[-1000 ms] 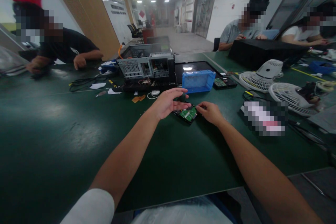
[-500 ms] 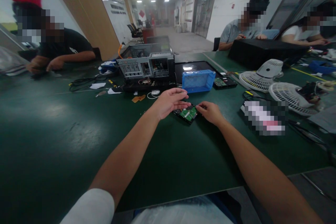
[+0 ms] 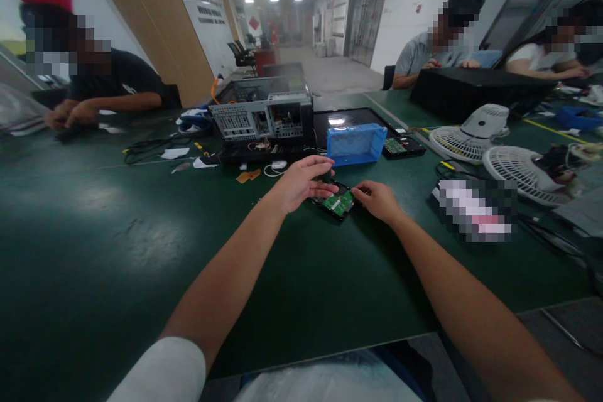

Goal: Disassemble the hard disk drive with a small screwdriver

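Note:
A hard drive with a green circuit board facing up lies on the table in front of me. My right hand pinches its right corner between thumb and fingertips. Over the drive's far left side, my left hand is held with curled fingers around a small dark thing, too unclear to name. Those fingers hide part of the drive. Just behind the drive, a blue plastic bin stands tipped on its side.
An opened computer case stands behind my left hand, a dark flat panel beside it. Another drive lies beyond the bin. White fan parts and a blurred-out object are on the right. Several people sit around the table.
My left hand has shifted very slightly, and a dark thing shows more plainly between its fingers. The right hand stays at the drive's corner.

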A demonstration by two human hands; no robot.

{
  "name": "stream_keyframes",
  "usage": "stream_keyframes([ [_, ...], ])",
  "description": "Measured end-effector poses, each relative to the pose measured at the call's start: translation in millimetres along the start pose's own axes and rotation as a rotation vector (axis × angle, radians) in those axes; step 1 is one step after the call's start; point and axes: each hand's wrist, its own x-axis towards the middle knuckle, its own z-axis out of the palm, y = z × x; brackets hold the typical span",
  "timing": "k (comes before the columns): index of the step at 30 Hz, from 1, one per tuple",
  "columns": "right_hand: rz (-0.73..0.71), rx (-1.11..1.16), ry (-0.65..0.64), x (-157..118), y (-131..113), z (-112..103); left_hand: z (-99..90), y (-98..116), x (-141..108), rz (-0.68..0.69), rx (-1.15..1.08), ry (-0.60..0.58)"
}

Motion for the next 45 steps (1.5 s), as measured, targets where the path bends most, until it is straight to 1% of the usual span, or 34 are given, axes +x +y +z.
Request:
stream_keyframes([
  [5,0.000,-0.004,0.006,0.8,2.3,1.3,1.0,1.8,0.0,-0.004,-0.021,0.029],
  [13,0.010,-0.003,0.001,2.5,4.3,1.6,0.0,0.8,1.0,0.001,-0.019,0.007],
  [18,0.008,-0.017,0.008,1.8,2.7,0.9,1.7,2.9,-0.5,0.019,-0.028,0.052],
  [25,0.004,-0.016,0.013,1.2,2.9,0.7,4.8,8.1,-4.3,0.011,-0.064,0.084],
  [32,0.010,-0.009,0.008,1.5,3.2,1.4,5.3,8.5,-5.0,0.030,-0.015,0.099],
  [37,0.014,-0.008,0.005,1.6,3.2,1.6,6.9,5.7,-3.3,0.044,0.029,0.138],
  [43,-0.001,-0.021,0.004,1.6,3.0,1.2,4.9,1.9,-0.4,0.055,0.048,0.123],
  [45,0.000,-0.019,0.006,1.8,3.4,1.5,3.9,0.6,1.1,0.069,0.057,0.135],
])
